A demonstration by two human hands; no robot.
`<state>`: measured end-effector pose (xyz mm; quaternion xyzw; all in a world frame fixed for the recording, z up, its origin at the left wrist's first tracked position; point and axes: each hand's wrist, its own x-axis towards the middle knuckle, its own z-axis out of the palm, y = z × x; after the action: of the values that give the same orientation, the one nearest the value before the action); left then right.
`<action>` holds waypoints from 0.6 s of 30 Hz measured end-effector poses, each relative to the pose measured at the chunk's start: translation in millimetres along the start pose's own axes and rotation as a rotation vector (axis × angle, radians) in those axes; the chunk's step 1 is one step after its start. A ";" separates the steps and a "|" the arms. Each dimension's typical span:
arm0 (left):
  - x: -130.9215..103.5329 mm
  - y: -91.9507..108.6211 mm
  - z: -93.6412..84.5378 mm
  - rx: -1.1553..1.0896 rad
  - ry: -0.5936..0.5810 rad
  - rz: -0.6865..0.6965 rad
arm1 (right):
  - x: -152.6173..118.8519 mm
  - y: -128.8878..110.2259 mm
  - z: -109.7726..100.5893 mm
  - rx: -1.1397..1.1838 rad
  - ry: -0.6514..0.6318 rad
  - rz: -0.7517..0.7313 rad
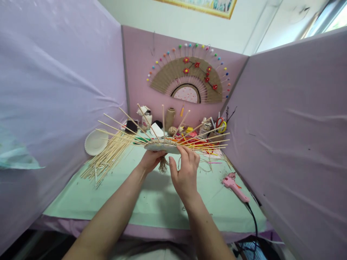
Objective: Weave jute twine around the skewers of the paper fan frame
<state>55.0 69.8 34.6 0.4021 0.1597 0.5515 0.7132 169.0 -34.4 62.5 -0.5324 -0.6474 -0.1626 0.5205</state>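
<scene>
A pale half-disc (162,147) with thin wooden sticks (163,122) fanning out from its far edge is held above the table. Twine runs along that edge, and a twine tassel (162,165) hangs below the disc. My left hand (151,160) is closed on the near left edge, thumb along the rim; its other fingers are mostly hidden underneath. My right hand (185,168) rests its fingertips on the disc's right end. Its thumb is held apart from the disc, with nothing gripped between thumb and fingers.
Loose sticks (108,159) lie at left beside a white plate (96,142). A pink glue gun (235,187) with a cord lies at right. Jars, a twine spool (170,117) and scissors (222,124) stand behind. A decorated fan (189,77) hangs on the pink back panel.
</scene>
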 end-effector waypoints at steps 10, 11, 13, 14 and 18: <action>2.4 -4.6 -5.4 -0.030 0.016 0.008 | -8.1 4.1 -6.3 0.166 0.187 0.052; 3.2 -4.8 -5.9 -0.043 0.019 0.019 | -10.2 7.5 -6.9 0.189 0.221 0.088; 4.3 -4.7 -6.5 -0.065 0.019 0.034 | -13.8 17.0 -5.5 0.229 0.229 0.204; 4.5 -4.5 -6.6 -0.075 0.017 0.039 | -15.2 22.5 -3.4 0.251 0.203 0.278; 4.3 -3.6 -6.6 -0.085 -0.005 0.037 | -18.7 41.0 9.8 0.429 -0.031 0.590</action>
<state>54.4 76.1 28.8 0.3755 0.1269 0.5702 0.7196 197.2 -21.0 28.7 -0.5773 -0.4934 0.1422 0.6349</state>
